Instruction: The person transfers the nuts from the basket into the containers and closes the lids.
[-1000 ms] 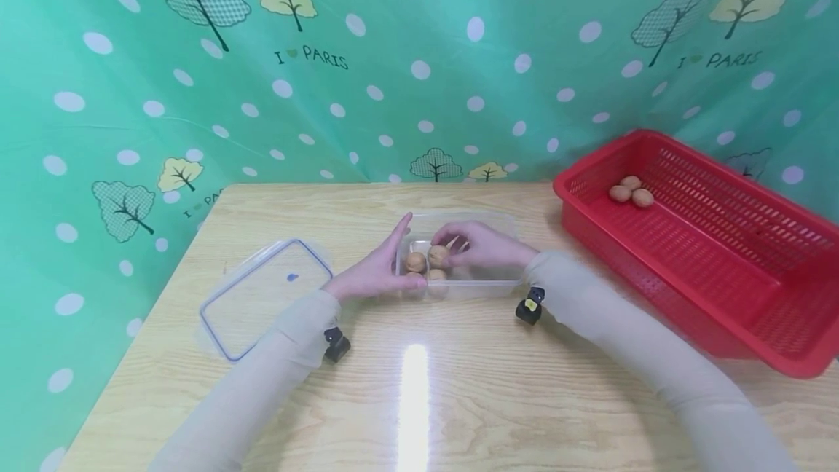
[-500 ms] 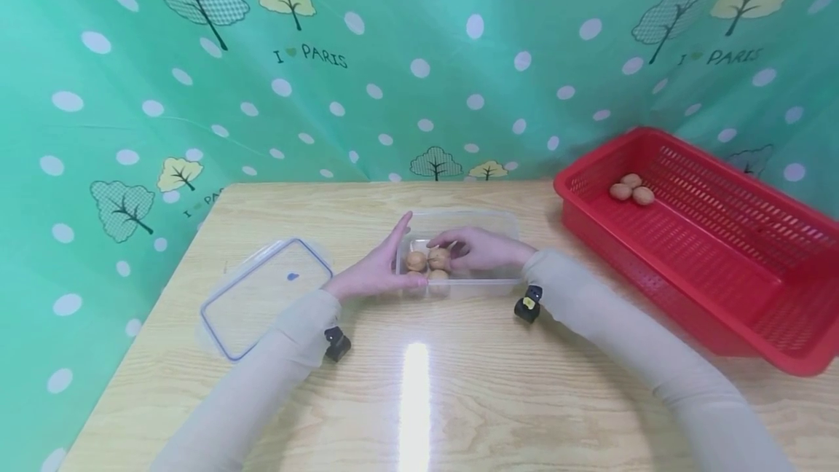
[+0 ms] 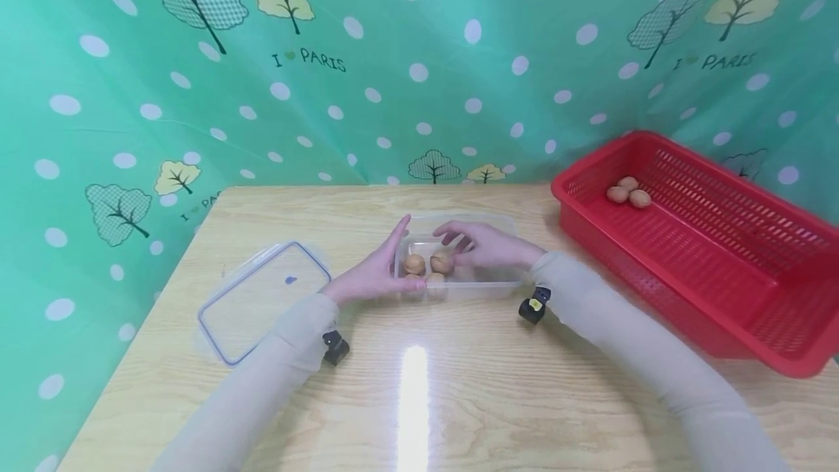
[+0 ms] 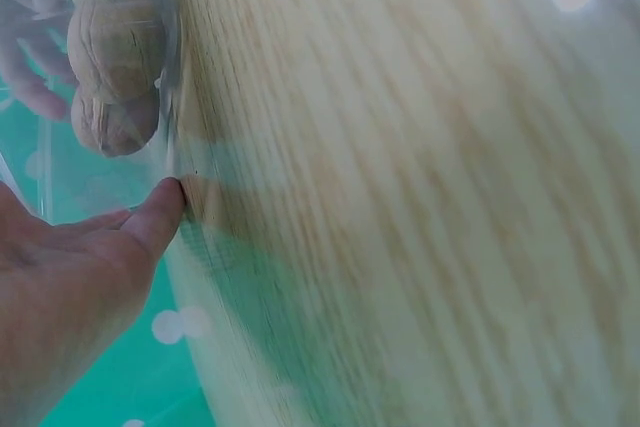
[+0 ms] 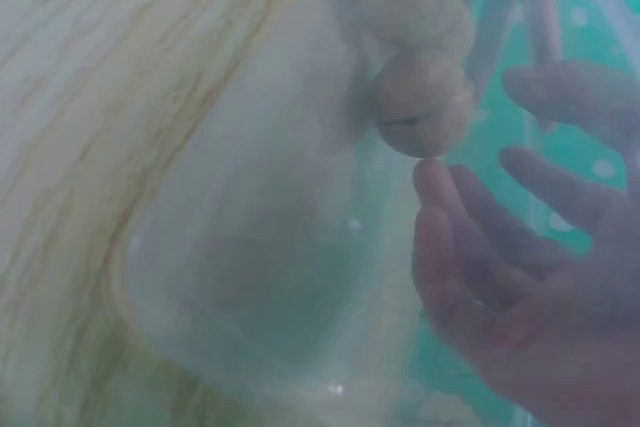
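A clear plastic food container (image 3: 488, 285) stands mid-table with several walnuts (image 3: 414, 264) grouped at its left end. My left hand (image 3: 372, 273) rests against that end, thumb along the front wall and fingers spread toward the back. Over the container is my right hand (image 3: 490, 246), its index finger raised off a walnut (image 3: 442, 263). In the right wrist view, loosely bent fingertips (image 5: 432, 179) lie right beside a cracked walnut (image 5: 425, 107). Seen through the clear wall in the left wrist view, walnuts (image 4: 115, 42) line up above my left thumb.
A clear lid with a blue seal (image 3: 262, 304) lies left of the container, partly behind my left forearm. At the right stands a red plastic basket (image 3: 695, 253) holding three walnuts (image 3: 629, 192). A green patterned cloth (image 3: 367, 42) hangs behind the wooden table (image 3: 478, 384).
My right fingers have spread and lifted off the walnut they were around, and the hand has shifted slightly right. That walnut now sits among the others. My left hand has stayed put.
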The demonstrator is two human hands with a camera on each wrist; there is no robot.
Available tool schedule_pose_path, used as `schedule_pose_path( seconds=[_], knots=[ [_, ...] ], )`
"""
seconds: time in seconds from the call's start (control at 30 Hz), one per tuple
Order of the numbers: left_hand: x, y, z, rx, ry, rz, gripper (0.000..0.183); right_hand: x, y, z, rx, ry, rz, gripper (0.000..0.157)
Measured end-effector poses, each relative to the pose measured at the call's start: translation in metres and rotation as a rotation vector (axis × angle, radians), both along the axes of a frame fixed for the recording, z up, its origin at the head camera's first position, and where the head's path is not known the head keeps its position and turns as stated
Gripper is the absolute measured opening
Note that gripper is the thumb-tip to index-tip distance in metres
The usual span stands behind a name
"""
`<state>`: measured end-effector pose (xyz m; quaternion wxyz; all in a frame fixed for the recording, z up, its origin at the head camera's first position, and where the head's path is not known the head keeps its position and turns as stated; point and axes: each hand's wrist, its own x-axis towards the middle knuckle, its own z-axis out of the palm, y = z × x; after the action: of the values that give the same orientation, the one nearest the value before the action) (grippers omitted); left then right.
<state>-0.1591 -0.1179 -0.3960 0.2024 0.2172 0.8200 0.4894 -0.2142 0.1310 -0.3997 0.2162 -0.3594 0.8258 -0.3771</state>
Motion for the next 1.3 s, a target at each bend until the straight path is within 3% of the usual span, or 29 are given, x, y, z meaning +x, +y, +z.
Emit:
schedule_pose_path(
  seconds=[0.2, 0.27, 0.7, 1.0, 1.3],
  knots=[
    [-0.01, -0.004, -0.026, -0.019, 0.031, 0.015, 0.117, 0.001, 0.006, 0.005, -0.045, 0.04, -0.01, 0.047],
    [-0.011, -0.005, -0.029, -0.022, 0.042, 0.02, 0.118, 0.003, 0.008, 0.008, -0.049, 0.053, -0.021, 0.046],
    [-0.011, -0.003, -0.03, -0.011, 0.063, 0.015, 0.118, 0.009, 0.039, 0.028, -0.116, 0.095, -0.089, 0.039],
    [-0.011, -0.004, -0.029, -0.01, 0.078, 0.002, 0.118, 0.011, 0.066, 0.047, -0.098, 0.076, -0.128, 0.04],
    [-0.011, -0.005, -0.029, -0.016, 0.077, -0.008, 0.118, 0.014, 0.089, 0.065, -0.076, 0.159, -0.154, 0.04]
  ],
)
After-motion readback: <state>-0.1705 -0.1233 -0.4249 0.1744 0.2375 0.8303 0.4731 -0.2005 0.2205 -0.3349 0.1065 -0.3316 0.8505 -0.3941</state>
